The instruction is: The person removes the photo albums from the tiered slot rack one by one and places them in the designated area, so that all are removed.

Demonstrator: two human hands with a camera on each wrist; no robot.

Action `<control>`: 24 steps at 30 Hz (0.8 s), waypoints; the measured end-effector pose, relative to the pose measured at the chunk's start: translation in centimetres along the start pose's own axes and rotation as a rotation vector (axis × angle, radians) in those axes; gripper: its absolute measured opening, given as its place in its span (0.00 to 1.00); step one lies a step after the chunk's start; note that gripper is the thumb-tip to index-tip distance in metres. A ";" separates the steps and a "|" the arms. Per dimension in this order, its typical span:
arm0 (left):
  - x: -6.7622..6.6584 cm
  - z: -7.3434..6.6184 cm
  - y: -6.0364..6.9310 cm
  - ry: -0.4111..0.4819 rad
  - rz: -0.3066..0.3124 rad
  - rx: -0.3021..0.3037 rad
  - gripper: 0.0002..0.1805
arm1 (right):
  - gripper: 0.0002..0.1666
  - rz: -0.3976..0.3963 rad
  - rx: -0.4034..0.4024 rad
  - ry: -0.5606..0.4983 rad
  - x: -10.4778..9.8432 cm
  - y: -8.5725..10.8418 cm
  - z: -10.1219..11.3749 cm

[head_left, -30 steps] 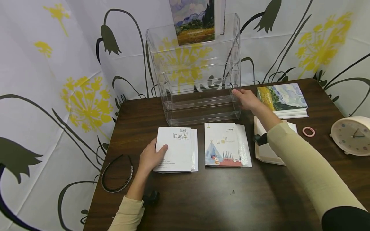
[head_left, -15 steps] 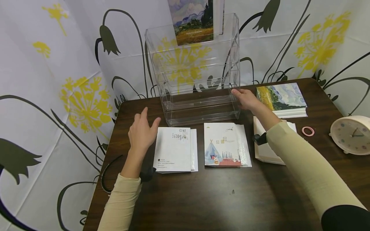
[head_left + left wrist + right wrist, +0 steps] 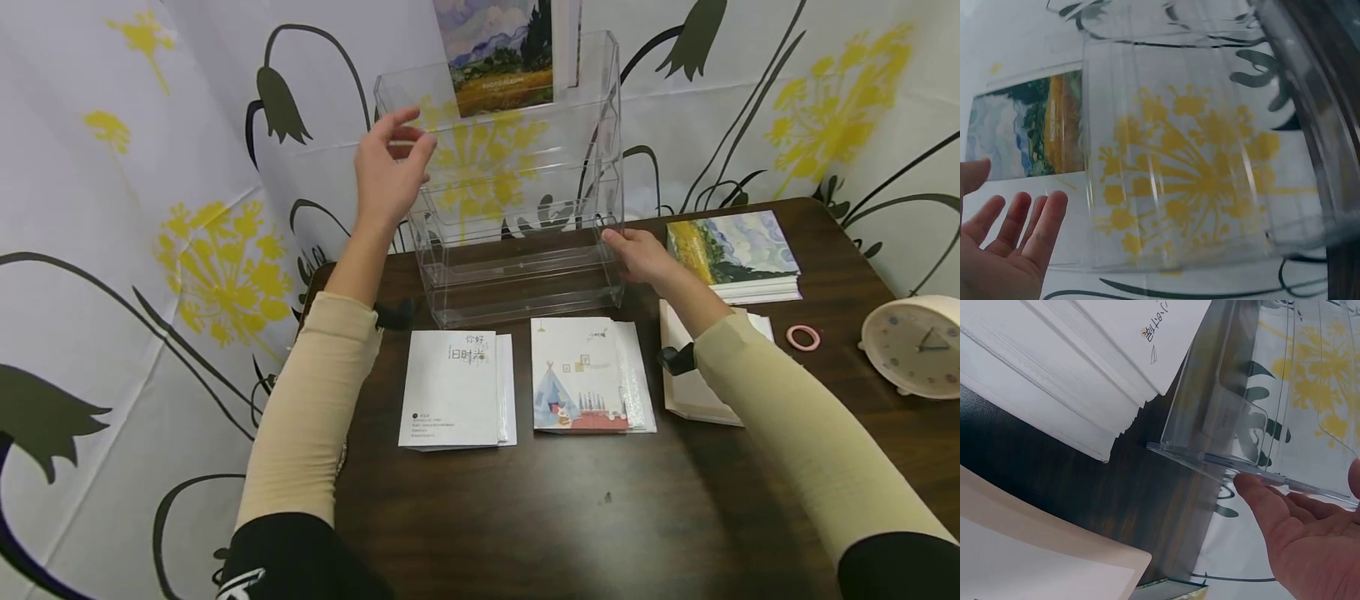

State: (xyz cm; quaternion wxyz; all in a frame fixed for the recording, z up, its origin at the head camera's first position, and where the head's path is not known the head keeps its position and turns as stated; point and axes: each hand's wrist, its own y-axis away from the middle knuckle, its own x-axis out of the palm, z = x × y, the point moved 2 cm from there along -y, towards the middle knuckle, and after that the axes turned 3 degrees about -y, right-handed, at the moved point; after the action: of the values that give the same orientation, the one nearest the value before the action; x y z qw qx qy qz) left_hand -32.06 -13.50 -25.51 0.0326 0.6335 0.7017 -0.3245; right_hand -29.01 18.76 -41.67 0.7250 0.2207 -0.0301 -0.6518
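Note:
A clear acrylic rack [image 3: 517, 268] with stepped tiers stands at the back of the table. My left hand [image 3: 392, 171] is raised at the rack's upper left side. In the left wrist view its fingers [image 3: 1047, 225] are loosely bent and hold nothing. A photo album [image 3: 504, 62] with a painted landscape cover stands in the top tier. At the rack's lower right side, my right hand [image 3: 637, 257] holds the side panel, thumb and fingers on either side of it in the right wrist view. Two stacks of white booklets, a left stack [image 3: 450, 387] and a tent-picture stack [image 3: 577, 375], lie before the rack.
Right of these lie a beige-edged stack [image 3: 693, 387], partly under the right forearm, and a pile of landscape-covered albums [image 3: 735, 250]. A pink ring [image 3: 802, 337] and a round clock [image 3: 915, 346] are farther right. The left sleeve covers most of a headband [image 3: 342, 458].
My left hand has left the left booklet stack and risen up and forward to the rack's upper left side. The right hand has stayed on the rack.

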 end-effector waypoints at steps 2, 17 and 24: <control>0.7 -1.1 -1.3 0.094 0.021 -0.070 0.23 | 0.43 0.002 0.001 -0.004 -0.2 0.0 0.0; 3.2 -3.4 -6.2 0.078 0.225 -0.151 0.40 | 0.40 -0.007 0.005 0.005 0.1 -0.1 -0.1; 4.0 -4.1 -6.9 0.175 0.261 -0.114 0.39 | 0.40 -0.013 0.002 -0.008 0.1 -0.1 -0.1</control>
State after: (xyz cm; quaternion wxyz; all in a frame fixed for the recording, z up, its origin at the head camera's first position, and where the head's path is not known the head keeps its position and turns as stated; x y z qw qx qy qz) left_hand -37.56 -7.91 -21.22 0.0490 0.7423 0.6308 -0.2207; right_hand -29.03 18.68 -41.82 0.7204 0.2192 -0.0322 -0.6572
